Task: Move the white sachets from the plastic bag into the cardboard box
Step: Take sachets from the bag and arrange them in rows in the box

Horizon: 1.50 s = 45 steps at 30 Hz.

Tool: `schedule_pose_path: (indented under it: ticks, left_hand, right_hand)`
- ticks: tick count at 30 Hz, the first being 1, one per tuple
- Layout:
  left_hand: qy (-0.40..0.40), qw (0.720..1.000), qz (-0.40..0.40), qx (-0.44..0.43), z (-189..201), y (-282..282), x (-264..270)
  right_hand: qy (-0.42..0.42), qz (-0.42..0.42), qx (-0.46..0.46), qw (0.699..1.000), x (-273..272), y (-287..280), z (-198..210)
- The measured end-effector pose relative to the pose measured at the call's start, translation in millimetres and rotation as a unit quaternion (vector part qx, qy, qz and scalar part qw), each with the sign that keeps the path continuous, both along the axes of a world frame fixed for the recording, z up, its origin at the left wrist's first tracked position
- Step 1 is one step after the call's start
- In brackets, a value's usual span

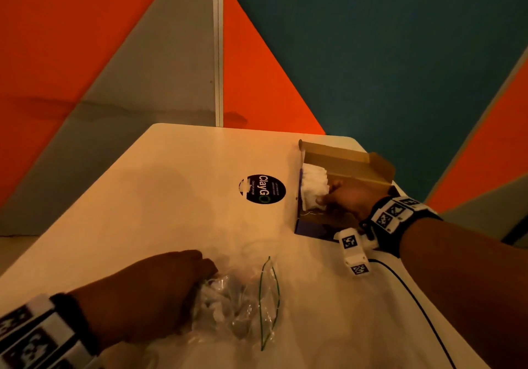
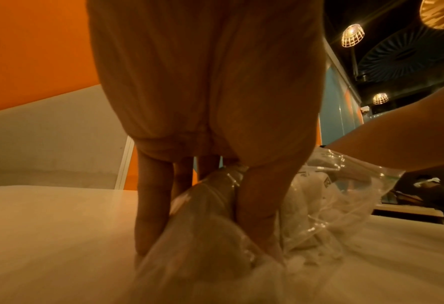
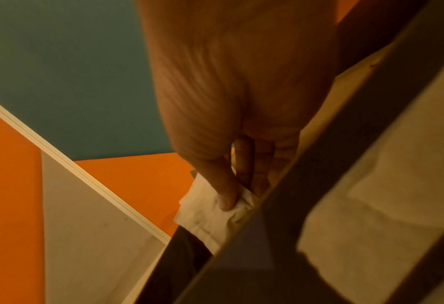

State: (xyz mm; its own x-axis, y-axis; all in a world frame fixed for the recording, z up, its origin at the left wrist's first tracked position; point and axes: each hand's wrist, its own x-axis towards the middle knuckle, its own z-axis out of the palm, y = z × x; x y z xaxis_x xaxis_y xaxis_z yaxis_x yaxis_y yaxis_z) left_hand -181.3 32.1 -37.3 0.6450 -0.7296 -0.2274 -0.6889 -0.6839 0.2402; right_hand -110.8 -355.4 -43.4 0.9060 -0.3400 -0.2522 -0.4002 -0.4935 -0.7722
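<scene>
An open cardboard box (image 1: pixel 348 157) stands at the table's far right, with a row of white sachets (image 1: pixel 313 181) upright inside. My right hand (image 1: pixel 343 197) reaches into the box and pinches a white sachet (image 3: pixel 210 214) between thumb and fingers beside that row. A crumpled clear plastic bag (image 1: pixel 234 306) with white sachets (image 2: pixel 312 197) inside lies near the front of the table. My left hand (image 1: pixel 160 286) pins the bag's left end to the table, thumb (image 2: pixel 260 216) and fingers (image 2: pixel 150 205) closed around a gathered fold of plastic (image 2: pixel 210 201).
A black round sticker (image 1: pixel 262 188) marks the white table (image 1: pixel 143 197) left of the box. A dark cable (image 1: pixel 414 300) runs along the right side from the wrist camera. Orange, grey and teal wall panels (image 1: pixel 371 54) rise behind the table's far edge.
</scene>
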Motion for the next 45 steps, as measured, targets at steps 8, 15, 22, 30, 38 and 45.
schedule_pose_path:
  ticks: [8,15,22,30,38,45]
  left_hand:
    - [-0.024,1.000,-0.006,-0.006,-1.2,0.7,3.2]
    - [-0.021,1.000,0.000,-0.019,-3.6,2.1,0.6]
    - [-0.034,0.999,0.000,-0.015,-5.8,1.6,2.2]
    - [-0.029,1.000,0.009,-0.004,-3.5,1.6,-3.4]
    - [-0.039,0.999,0.005,-0.001,-2.2,-1.7,-4.3]
    - [-0.037,0.999,0.022,0.006,0.9,-3.2,-9.7]
  right_hand:
    - [-0.029,-0.003,-0.074,0.997,12.8,1.9,-3.9]
    - [-0.028,0.017,-0.066,0.997,11.3,-5.0,-5.0]
    - [-0.045,-0.026,-0.025,0.998,8.2,-7.1,-8.4]
    - [-0.084,-0.017,-0.093,0.992,-12.4,-1.1,13.4]
    - [-0.022,0.451,-0.238,0.860,-138.0,119.5,71.6]
    - [-0.084,0.477,-0.365,0.795,-147.4,145.1,18.4]
